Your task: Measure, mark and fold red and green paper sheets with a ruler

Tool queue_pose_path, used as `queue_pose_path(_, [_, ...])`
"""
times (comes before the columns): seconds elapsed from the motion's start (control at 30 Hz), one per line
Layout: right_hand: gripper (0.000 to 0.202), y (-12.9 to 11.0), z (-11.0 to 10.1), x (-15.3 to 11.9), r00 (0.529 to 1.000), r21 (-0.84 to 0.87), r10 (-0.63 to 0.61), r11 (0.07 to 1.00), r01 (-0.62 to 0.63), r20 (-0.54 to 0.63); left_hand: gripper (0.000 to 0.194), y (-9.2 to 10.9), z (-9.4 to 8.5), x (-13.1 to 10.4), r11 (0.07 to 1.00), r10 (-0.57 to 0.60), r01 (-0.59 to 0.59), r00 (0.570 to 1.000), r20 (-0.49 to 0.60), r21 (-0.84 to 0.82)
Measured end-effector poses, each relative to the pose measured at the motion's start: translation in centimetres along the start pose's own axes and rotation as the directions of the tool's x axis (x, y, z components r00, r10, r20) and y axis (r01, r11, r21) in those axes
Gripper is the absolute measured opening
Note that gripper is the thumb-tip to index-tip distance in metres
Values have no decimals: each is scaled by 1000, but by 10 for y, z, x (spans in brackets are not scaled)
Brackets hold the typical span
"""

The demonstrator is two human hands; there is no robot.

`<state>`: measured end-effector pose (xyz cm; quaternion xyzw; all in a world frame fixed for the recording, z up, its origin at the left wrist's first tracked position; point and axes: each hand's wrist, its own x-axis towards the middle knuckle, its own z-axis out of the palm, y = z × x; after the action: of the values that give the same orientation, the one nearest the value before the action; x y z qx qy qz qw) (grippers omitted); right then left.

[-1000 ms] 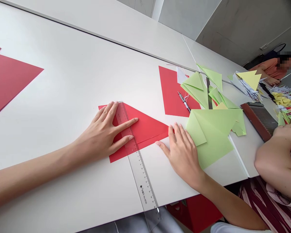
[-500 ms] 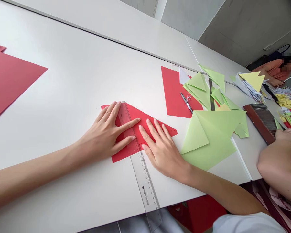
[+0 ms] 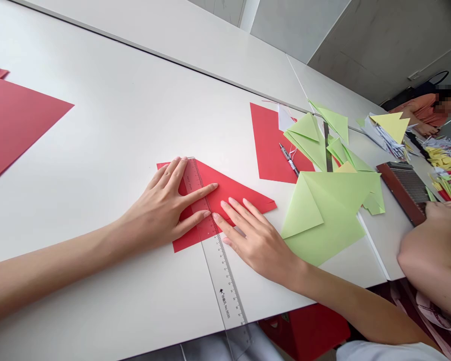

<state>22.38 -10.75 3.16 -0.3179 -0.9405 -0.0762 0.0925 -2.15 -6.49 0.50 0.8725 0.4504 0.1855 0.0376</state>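
A clear plastic ruler (image 3: 220,271) lies across a folded piece of red paper (image 3: 233,183), its near end sticking out past the table's front edge. With fingers spread, my left hand (image 3: 171,193) presses the ruler's far part down on the paper. My right hand (image 3: 253,235) rests at the paper's near edge, right of the ruler. Its fingers are stretched out, the index fingertip at the ruler's edge. A small crease shows near the paper's right tip.
Green paper (image 3: 319,220), a pen (image 3: 289,159) and another red sheet (image 3: 265,145) lie to the right. Red paper (image 3: 18,120) is at far left. A brown-edged paper trimmer (image 3: 402,190) stands beside a co-worker's arm (image 3: 430,250). Another person (image 3: 423,110) sits beyond.
My right hand has slid slightly toward the table's front edge, its index fingertip now at the ruler. My left hand and the ruler have stayed in place.
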Motion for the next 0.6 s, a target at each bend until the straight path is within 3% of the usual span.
queue_pose_path(0.43, [31,2,0,-4,994,65,-6,998,13,-113,47,1,-3,3,1000,11,-11,1000,11,14])
queue_pose_path(0.5, [35,-1,3,0,988,95,36,995,-22,-148,49,0,-3,4,999,26,-26,999,-19,-18])
queue_pose_path(0.6, [54,-6,9,16,974,124,191,977,-175,-126,55,-2,1,4,998,41,-43,997,-59,-48])
